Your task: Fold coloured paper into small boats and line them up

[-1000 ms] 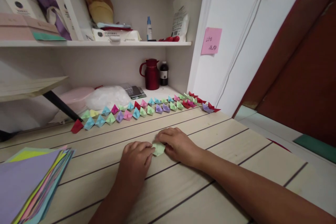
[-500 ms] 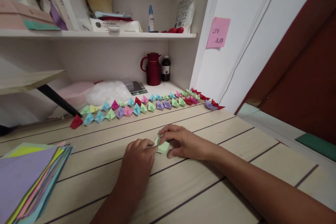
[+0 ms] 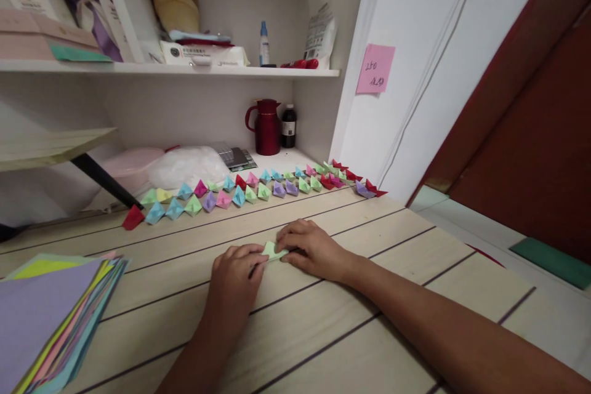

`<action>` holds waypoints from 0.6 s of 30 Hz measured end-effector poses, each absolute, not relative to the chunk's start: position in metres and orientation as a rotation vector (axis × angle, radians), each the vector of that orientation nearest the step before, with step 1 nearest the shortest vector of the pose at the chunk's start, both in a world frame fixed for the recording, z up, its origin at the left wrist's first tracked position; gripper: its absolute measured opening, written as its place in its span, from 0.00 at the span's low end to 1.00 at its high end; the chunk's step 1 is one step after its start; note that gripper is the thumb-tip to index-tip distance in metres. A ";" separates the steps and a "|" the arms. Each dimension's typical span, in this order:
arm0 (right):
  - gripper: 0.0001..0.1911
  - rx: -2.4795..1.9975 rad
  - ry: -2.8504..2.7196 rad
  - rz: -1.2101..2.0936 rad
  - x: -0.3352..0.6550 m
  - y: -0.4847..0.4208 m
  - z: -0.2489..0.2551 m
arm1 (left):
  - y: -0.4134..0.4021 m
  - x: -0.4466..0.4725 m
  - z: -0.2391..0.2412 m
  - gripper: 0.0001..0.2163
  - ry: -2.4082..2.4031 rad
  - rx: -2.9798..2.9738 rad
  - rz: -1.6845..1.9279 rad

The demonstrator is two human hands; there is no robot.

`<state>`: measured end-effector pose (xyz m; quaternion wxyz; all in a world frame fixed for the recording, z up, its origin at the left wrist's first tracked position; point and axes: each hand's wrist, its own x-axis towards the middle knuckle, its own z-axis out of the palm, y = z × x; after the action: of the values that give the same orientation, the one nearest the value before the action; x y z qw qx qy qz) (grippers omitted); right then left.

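A small folded piece of light green paper (image 3: 272, 251) is held between my two hands just above the wooden table. My left hand (image 3: 236, 271) pinches its left end between thumb and fingers. At the right end, the thumb and curled fingers of my right hand (image 3: 310, 247) close on the paper, covering part of it. Beyond my hands, two rows of small folded paper boats (image 3: 223, 199) in several colours run along the back of the table.
A stack of coloured paper sheets (image 3: 50, 314) lies at the left on the wooden table (image 3: 295, 332). Behind the boats are a white plastic bag (image 3: 189, 166), a red jug (image 3: 268, 128) and a dark bottle (image 3: 289, 126). A black support leg (image 3: 106, 180) stands at the back left.
The green paper, which lay flatter and wider, now looks narrower with a raised point. My right thumb has closed in onto its edge. The view has shifted slightly.
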<state>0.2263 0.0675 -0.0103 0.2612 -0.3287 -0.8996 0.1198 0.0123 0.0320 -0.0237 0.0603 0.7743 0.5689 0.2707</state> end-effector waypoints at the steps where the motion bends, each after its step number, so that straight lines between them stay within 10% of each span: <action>1: 0.10 -0.880 -2.427 0.292 0.225 0.067 -0.011 | 0.032 0.013 -0.023 0.09 1.723 2.342 0.815; 18: 0.04 -0.894 -2.222 0.624 0.210 0.073 -0.014 | 0.037 0.015 -0.014 0.07 1.790 2.039 0.949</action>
<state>0.2099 0.0731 -0.0136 0.3270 -0.3414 -0.8484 0.2383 0.0152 0.0374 -0.0139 0.1333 0.7030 0.6172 0.3273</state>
